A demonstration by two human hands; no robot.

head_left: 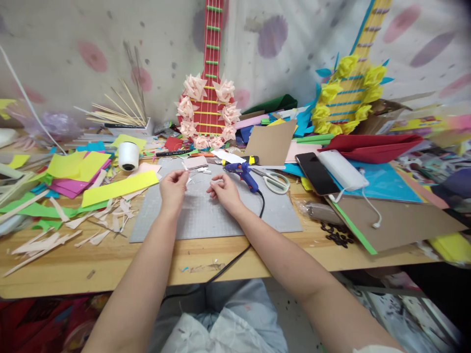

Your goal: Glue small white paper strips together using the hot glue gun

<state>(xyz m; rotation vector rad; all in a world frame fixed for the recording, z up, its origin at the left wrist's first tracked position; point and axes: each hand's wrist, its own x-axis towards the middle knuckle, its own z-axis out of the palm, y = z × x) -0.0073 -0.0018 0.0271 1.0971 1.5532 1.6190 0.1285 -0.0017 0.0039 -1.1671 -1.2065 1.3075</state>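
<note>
My left hand (174, 190) is over the grey cutting mat (206, 220), thumb and fingertips pinched together; whatever they hold is too small to make out. Across a small gap, my right hand (225, 192) has its fingers curled in towards the thumb, and anything between them is too fine to name. Small white pieces (201, 170) lie on the mat just beyond the hands. A blue glue gun (243, 174) lies right behind my right hand, its black cord running over the table edge. Scissors (274, 181) with pale handles rest beside it.
A red paper guitar (212, 108) with pink flowers and a yellow one (344, 98) lean at the back. Paper scraps (117, 215) and a white roll (128, 156) are on the left. A phone (316, 172) and a white power bank (342, 169) lie on the right.
</note>
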